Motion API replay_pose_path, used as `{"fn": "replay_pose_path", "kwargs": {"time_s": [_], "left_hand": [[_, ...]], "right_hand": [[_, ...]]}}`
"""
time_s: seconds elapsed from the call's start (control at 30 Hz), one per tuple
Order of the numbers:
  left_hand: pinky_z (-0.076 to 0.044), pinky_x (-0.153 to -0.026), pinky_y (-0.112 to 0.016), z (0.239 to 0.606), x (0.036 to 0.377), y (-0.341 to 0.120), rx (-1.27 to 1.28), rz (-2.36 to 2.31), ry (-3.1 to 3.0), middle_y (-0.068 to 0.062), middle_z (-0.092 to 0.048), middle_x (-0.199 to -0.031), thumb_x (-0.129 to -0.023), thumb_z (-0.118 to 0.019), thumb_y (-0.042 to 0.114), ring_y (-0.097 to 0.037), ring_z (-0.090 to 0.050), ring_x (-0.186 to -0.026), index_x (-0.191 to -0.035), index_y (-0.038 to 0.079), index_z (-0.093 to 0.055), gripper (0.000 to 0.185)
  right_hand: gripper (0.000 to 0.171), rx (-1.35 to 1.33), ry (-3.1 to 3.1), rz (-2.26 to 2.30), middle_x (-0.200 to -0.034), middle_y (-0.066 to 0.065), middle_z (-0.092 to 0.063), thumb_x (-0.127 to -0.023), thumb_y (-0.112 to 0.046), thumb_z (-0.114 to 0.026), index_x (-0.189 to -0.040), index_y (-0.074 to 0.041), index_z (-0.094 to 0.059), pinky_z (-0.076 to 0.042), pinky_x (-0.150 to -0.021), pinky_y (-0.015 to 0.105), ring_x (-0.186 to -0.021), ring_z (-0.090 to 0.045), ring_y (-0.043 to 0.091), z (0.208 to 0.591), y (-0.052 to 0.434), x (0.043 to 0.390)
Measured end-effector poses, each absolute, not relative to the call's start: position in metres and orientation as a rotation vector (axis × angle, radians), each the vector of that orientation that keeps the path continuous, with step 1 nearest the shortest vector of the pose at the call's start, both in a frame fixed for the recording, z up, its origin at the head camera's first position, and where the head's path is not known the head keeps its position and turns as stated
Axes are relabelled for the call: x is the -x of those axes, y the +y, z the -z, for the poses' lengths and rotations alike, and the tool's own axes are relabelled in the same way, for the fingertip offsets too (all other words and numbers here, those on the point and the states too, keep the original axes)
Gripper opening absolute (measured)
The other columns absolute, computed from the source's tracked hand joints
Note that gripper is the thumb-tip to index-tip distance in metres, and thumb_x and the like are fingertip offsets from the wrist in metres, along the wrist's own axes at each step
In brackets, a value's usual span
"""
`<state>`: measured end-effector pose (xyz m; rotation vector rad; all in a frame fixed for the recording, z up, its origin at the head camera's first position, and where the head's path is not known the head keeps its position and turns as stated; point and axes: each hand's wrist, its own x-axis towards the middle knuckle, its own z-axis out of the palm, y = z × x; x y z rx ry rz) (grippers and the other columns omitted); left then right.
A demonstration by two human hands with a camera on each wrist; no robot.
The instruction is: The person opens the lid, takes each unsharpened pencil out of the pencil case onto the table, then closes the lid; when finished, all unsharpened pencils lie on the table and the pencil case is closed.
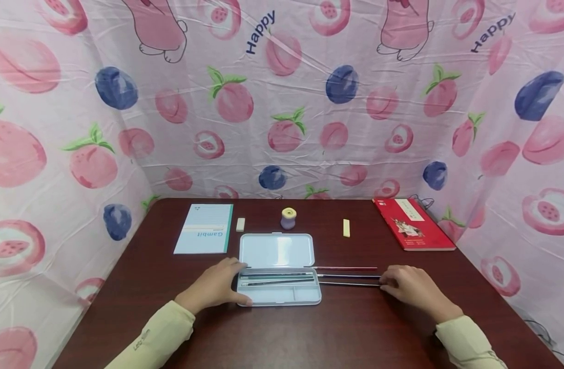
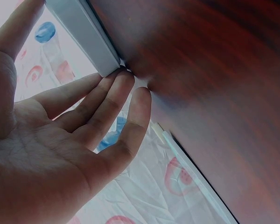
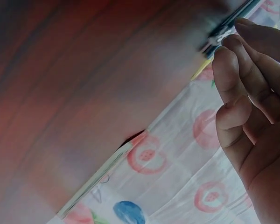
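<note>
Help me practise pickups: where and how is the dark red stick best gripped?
Probably pinch the dark red stick across its right end, from the right: thin, it lies sideways, its left end close to the open case, the other near the right hand.

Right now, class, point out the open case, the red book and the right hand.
Open case (image 1: 271,295), head view: bare tray floor.
Red book (image 1: 417,228), head view: front cover.
Right hand (image 1: 411,287), head view: back of the hand.
</note>
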<state>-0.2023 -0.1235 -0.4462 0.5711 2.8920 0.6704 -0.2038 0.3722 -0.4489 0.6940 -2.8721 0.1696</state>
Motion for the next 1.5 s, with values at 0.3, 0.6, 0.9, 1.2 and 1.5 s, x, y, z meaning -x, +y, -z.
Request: {"fn": "replay_pose_path", "kwargs": {"time_s": [0.3, 0.6, 0.9, 1.2, 1.5], "left_hand": [[-0.052, -0.114, -0.054, 0.448, 0.203, -0.124, -0.584, -0.647, 2.897, -0.016, -0.063, -0.145, -0.072, -0.097, 0.055, -0.030, -0.061, -0.128, -0.146, 0.004, -0.063, 0.096], [-0.054, -0.111, -0.050, 0.446, 0.203, -0.123, -0.573, -0.653, 2.899, -0.014, -0.065, -0.142, -0.071, -0.097, 0.055, -0.025, -0.061, -0.121, -0.146, 0.004, -0.063, 0.097], [-0.053, -0.114, -0.052, 0.448, 0.204, -0.123, -0.565, -0.654, 2.896, -0.014, -0.064, -0.144, -0.071, -0.097, 0.055, -0.027, -0.061, -0.124, -0.146, 0.006, -0.063, 0.096], [-0.053, -0.113, -0.051, 0.448, 0.204, -0.123, -0.571, -0.662, 2.891, -0.014, -0.065, -0.142, -0.071, -0.097, 0.055, -0.026, -0.061, -0.120, -0.146, 0.005, -0.063, 0.096], [-0.053, -0.113, -0.051, 0.449, 0.205, -0.124, -0.570, -0.661, 2.891, -0.014, -0.064, -0.144, -0.071, -0.097, 0.055, -0.026, -0.061, -0.123, -0.146, 0.006, -0.063, 0.096]], "right_hand": [[0.016, -0.751, -2.750, -0.330, -0.086, -0.015, -0.073, -0.082, -0.015, -0.092, -0.094, -0.021, -0.082, -0.060, -0.070, 0.031, -0.075, -0.064, 0.000, 0.443, 0.328, 0.204], [0.013, -0.845, -2.758, -0.467, -0.081, -0.013, -0.070, -0.086, -0.017, -0.089, -0.099, -0.017, -0.085, -0.054, -0.065, 0.023, -0.069, -0.055, -0.002, 0.442, 0.263, 0.206], [0.013, -0.986, -2.722, -0.439, -0.079, -0.008, -0.070, -0.086, -0.019, -0.090, -0.097, -0.015, -0.085, -0.048, -0.060, 0.019, -0.064, -0.048, -0.004, 0.446, 0.229, 0.216], [0.022, -0.971, -2.831, -0.387, -0.091, -0.005, -0.077, -0.086, -0.022, -0.091, -0.105, -0.016, -0.085, -0.056, -0.068, 0.022, -0.073, -0.061, 0.000, 0.446, 0.219, 0.226], [0.024, -0.990, -2.845, -0.330, -0.093, -0.001, -0.078, -0.085, -0.021, -0.091, -0.106, -0.014, -0.085, -0.056, -0.067, 0.024, -0.073, -0.061, 0.004, 0.444, 0.211, 0.231]]}}
